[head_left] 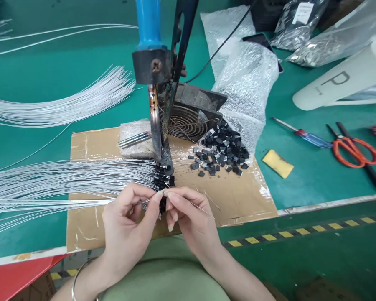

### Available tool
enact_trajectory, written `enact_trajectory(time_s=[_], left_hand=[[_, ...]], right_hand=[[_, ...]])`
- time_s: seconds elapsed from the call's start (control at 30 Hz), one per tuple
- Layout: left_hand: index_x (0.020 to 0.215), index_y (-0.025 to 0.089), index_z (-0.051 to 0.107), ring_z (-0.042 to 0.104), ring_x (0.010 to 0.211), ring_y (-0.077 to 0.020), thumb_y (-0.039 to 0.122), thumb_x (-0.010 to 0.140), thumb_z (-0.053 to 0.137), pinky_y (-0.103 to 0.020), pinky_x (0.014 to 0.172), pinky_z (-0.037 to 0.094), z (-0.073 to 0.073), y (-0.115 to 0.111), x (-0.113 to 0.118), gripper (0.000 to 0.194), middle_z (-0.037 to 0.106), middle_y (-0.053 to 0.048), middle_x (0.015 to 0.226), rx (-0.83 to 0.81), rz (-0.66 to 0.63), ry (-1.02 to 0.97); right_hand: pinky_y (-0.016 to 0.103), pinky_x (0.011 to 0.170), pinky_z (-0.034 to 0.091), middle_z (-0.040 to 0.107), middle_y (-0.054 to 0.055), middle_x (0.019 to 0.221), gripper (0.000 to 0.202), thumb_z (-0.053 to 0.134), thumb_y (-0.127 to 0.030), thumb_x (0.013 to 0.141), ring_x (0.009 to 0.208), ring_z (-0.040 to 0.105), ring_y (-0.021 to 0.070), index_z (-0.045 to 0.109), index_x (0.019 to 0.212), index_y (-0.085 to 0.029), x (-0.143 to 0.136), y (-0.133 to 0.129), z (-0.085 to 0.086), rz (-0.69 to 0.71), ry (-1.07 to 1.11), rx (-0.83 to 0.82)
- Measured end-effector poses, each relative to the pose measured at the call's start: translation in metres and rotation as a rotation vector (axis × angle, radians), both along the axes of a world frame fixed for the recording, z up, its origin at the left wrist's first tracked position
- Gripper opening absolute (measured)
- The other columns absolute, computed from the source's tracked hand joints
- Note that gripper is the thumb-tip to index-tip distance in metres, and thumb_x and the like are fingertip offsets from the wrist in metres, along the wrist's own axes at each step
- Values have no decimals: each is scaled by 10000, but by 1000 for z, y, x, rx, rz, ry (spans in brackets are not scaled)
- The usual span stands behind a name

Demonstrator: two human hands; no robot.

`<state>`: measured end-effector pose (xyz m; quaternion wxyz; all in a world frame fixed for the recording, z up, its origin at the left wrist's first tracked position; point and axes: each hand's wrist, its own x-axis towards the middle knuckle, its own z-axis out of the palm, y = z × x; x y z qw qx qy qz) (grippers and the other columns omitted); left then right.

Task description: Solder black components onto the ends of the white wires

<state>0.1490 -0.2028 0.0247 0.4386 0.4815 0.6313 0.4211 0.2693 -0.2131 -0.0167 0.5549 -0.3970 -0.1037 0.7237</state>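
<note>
My left hand [128, 225] pinches thin white wires [90, 203] between thumb and forefinger, over the front part of the cardboard. Meeting it fingertip to fingertip, my right hand [191, 217] is closed on a thin wire strand [203, 209] that sticks out to the right. What lies right at the fingertips is too small to make out. Just behind my hands, a bundle of white wires [119, 173] ends in small black connectors [163, 179]. Over these ends stands a soldering iron [156, 121] with a blue handle, fixed in a black holder, tip downward.
Loose black connectors [225, 146] are heaped beside a dusty fan [188, 121] and bubble wrap [247, 79]. To the right lie a yellow sponge [278, 163], a screwdriver [313, 137] and orange-handled scissors [354, 150]. Another wire bundle [65, 108] lies at left, behind the cardboard sheet [238, 200].
</note>
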Motion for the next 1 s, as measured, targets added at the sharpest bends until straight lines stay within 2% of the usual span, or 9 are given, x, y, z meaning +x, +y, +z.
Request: enact_trajectory(time_s=[0.13,0.2,0.27,0.33,0.4,0.47,0.77,0.87,1.0], left_hand=[[800,207,713,506,538,-62,197,882,745,-173,506,378,-3,1,-5,88,686,52,654,-15,-7,-1],[830,213,731,524,548,-62,216,894,750,-163,503,384,-5,1,-10,67,699,45,683,-19,-43,20],[861,220,746,545,558,-66,226,901,754,-159,500,394,-7,2,-15,41,720,34,716,-10,-89,30],[874,224,754,559,566,-72,230,905,755,-160,502,404,-9,3,-19,32,723,27,721,6,-118,38],[875,227,760,562,577,-77,230,910,752,-162,510,410,-10,4,-21,36,713,25,713,21,-123,54],[872,231,765,559,583,-78,230,913,752,-166,517,411,-9,5,-21,43,706,25,713,30,-134,76],[857,244,760,538,594,-80,223,924,738,-185,542,416,-7,4,-23,74,707,28,735,55,-158,142],[854,242,759,535,585,-80,220,916,741,-185,531,407,-7,4,-23,69,701,34,716,52,-148,141],[847,235,762,548,572,-85,231,897,756,-190,514,406,-5,5,-23,51,710,35,709,25,-143,128]], right_hand=[[223,450,581,739,-1,697,129,853,-369,834,475,618,101,871,871,-248,11,0,-3,34,-201,81],[244,493,595,748,9,767,127,838,-343,861,525,648,116,860,936,-244,26,2,-4,-14,-515,146],[245,529,576,731,19,824,130,840,-313,857,594,645,124,832,951,-223,44,7,-8,-180,-973,180],[273,559,550,695,26,835,194,844,-346,849,615,613,135,799,962,-195,60,12,-14,-238,-1404,189],[315,623,552,683,26,783,236,834,-394,853,633,610,162,770,923,-178,71,15,-20,-148,-1726,234],[325,657,557,700,29,771,187,768,-364,908,650,644,176,750,904,-178,75,15,-24,-70,-1865,290],[288,589,552,750,7,771,114,651,-221,951,597,710,155,751,905,-189,77,10,-15,0,-1938,389],[281,630,596,769,23,797,139,649,-226,970,610,710,148,773,919,-189,77,9,-15,-39,-1770,389],[267,566,607,779,26,814,103,718,-268,946,586,695,145,804,927,-215,66,4,-13,-140,-1330,268]])
